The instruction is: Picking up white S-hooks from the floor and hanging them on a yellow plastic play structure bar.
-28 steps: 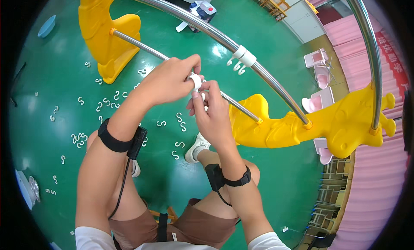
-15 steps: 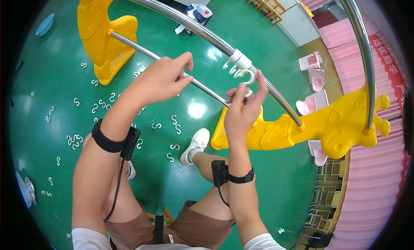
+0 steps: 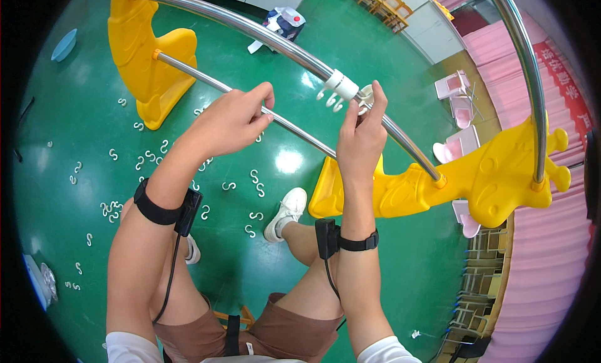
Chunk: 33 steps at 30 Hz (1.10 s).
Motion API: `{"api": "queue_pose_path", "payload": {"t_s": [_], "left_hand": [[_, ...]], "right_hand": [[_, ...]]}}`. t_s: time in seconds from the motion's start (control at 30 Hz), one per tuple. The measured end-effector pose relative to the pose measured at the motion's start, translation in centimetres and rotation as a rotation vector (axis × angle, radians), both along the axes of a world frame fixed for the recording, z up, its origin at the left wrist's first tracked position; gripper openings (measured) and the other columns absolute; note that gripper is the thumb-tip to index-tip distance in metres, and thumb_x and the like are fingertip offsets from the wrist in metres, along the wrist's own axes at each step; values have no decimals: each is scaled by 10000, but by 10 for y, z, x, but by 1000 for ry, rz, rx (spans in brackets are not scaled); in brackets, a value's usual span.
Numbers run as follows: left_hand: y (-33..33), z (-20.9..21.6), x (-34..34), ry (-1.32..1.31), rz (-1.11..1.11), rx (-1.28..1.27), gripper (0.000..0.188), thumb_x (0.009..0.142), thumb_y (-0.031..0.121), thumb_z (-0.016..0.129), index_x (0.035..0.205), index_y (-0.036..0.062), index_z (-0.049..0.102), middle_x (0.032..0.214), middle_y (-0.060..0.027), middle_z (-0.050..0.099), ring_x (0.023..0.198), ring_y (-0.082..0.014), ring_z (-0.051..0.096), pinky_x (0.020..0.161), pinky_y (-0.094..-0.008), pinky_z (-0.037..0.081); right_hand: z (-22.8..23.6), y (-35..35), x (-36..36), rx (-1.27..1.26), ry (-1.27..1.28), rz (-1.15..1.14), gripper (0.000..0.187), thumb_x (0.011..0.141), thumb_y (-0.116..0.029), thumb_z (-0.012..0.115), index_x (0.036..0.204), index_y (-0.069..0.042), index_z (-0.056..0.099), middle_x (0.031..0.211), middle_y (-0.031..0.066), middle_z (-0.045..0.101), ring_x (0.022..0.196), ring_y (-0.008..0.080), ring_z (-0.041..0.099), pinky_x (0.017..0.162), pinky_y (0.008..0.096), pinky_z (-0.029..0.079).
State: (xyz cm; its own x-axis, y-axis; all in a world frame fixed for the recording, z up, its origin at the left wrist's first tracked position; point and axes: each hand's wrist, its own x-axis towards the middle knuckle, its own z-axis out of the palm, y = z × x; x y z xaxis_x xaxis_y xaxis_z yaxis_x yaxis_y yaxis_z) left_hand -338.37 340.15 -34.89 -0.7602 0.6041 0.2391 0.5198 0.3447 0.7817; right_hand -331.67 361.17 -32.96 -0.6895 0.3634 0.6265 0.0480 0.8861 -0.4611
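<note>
My right hand (image 3: pixel 363 134) grips a white S-shaped hook (image 3: pixel 367 92) between thumb and fingers, at the upper metal bar (image 3: pixel 288 47). Just left of it, several white hooks (image 3: pixel 340 82) hang side by side on that bar, their lower curls pointing down. The fingers partly hide the held hook, so I cannot tell how fully it sits on the bar. Over the lower metal bar (image 3: pixel 297 126) is my left hand (image 3: pixel 235 120), loosely curled with a gap between thumb and index finger. Nothing shows in it; whether it touches the bar is unclear.
Yellow animal-shaped end frames (image 3: pixel 400 191) hold the bars. Many loose white S-hooks (image 3: pixel 228 186) lie scattered over the green floor (image 3: pixel 275 169). A blue basin (image 3: pixel 64 45) lies far left, a dark-and-white bag (image 3: pixel 285 24) beyond the bars. Pink-white chairs (image 3: pixel 457 144) stand at right.
My right hand has risen with the hook from below the upper bar to the bar itself, beside the hanging hooks. My left hand has barely moved.
</note>
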Motion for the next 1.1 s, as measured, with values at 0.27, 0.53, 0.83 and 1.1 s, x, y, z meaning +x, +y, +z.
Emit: {"api": "queue_pose_path", "payload": {"t_s": [0.27,0.53,0.83,1.1], "left_hand": [[2,-3,0,9,-1,-9,171,881,91,597,1005,30,497,586,-105,488,528,-252,488,501,-377,351],[-3,-2,-1,15,-14,-2,176,887,102,592,1014,29,494,590,-110,492,530,-260,488,504,-382,353],[-15,-2,-3,28,25,-35,176,892,102,591,1019,29,493,596,-112,504,544,-264,499,513,-382,362],[-30,-7,-7,50,54,-69,178,895,109,597,1019,39,492,587,-96,497,529,-243,494,510,-369,363]], "right_hand": [[1,6,4,-398,93,179,430,927,-100,590,1355,-122,562,714,41,552,578,87,465,565,259,415],[8,21,1,112,254,66,264,884,-25,618,1128,-83,702,1045,107,631,979,195,559,708,270,497],[11,28,-7,-369,264,316,208,899,-58,643,1103,-27,673,1089,116,687,939,161,661,791,270,534],[9,33,-5,-233,188,327,200,889,-43,656,1086,-10,666,1124,144,675,1041,201,655,856,288,541]]}}
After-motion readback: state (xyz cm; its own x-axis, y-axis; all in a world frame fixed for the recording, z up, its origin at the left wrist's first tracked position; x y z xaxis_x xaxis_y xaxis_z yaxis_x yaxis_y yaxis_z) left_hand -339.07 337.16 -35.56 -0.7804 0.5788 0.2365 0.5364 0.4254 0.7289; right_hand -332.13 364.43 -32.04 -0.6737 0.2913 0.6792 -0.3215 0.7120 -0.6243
